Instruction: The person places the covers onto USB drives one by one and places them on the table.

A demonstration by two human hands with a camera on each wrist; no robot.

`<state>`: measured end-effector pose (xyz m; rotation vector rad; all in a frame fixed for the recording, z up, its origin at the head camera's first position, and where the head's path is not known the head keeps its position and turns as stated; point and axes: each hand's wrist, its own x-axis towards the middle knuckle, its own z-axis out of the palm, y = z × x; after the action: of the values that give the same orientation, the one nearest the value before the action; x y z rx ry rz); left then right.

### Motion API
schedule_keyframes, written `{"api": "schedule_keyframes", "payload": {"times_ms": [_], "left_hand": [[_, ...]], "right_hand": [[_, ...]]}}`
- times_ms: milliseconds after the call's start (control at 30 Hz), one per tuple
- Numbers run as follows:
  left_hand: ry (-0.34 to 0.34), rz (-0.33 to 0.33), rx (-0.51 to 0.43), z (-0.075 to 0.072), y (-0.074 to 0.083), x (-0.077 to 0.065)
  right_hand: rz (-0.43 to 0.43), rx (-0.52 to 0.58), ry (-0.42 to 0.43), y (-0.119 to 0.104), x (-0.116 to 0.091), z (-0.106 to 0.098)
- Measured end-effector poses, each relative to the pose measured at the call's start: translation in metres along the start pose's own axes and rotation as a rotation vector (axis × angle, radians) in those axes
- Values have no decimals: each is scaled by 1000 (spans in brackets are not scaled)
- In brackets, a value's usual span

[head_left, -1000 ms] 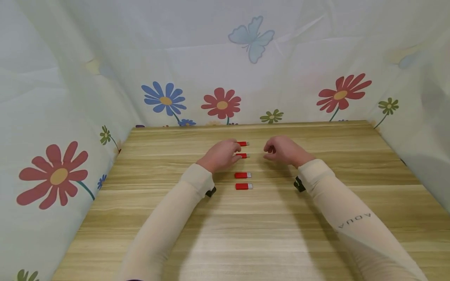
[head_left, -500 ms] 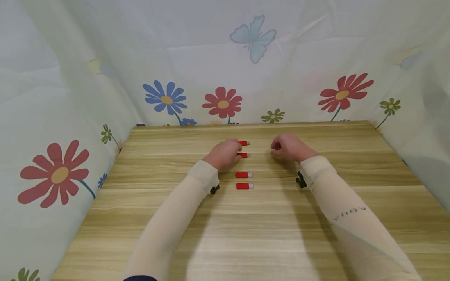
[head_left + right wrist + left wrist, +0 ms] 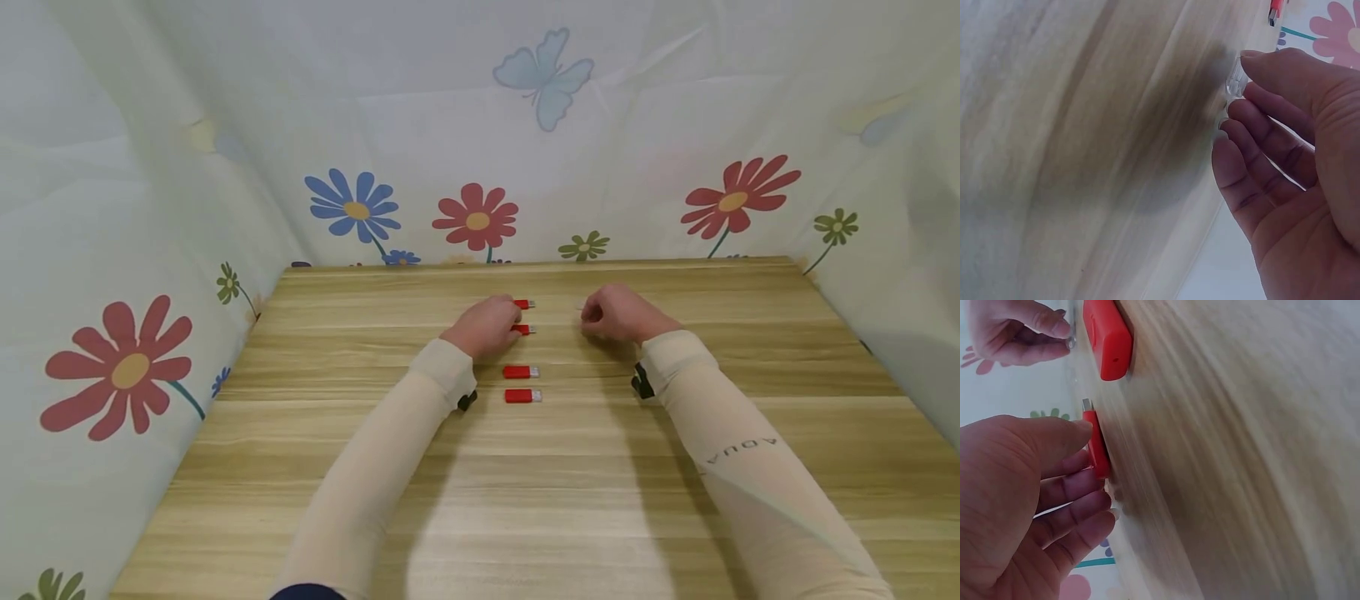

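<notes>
My left hand [image 3: 486, 324] is over the left ends of the two farthest red USB sticks. In the left wrist view, its thumb and fingers pinch one red USB stick [image 3: 1096, 442], metal plug pointing away. The farthest USB stick [image 3: 525, 304] lies just beyond, partly hidden by the fingers. My right hand [image 3: 621, 313] is to the right of the row, low over the table. Between its thumb and index finger it pinches a small clear plastic piece [image 3: 1235, 82], which looks like a cap.
Nearer to me lie two more red USB sticks, one [image 3: 519, 372] above the other [image 3: 521, 396], plugs to the right. The wood-grain table [image 3: 525, 500] ends at the back against a flower-print curtain [image 3: 630, 167].
My right hand has shifted a little to the right, and its fingertips have drawn closer together. The left hand stays by the same USB sticks. The two nearer sticks have not moved.
</notes>
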<state>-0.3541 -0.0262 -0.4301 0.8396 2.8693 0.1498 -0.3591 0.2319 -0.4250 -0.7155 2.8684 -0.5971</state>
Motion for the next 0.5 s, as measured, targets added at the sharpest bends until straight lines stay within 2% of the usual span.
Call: {"api": "schedule_keyframes", "payload": {"times_ms": [167, 500], "left_hand": [[-9, 12, 26, 1, 2, 3], [9, 20, 76, 3, 3, 7]], "right_hand": [[9, -24, -35, 3, 4, 1], [18, -54, -50, 3, 6, 0]]}}
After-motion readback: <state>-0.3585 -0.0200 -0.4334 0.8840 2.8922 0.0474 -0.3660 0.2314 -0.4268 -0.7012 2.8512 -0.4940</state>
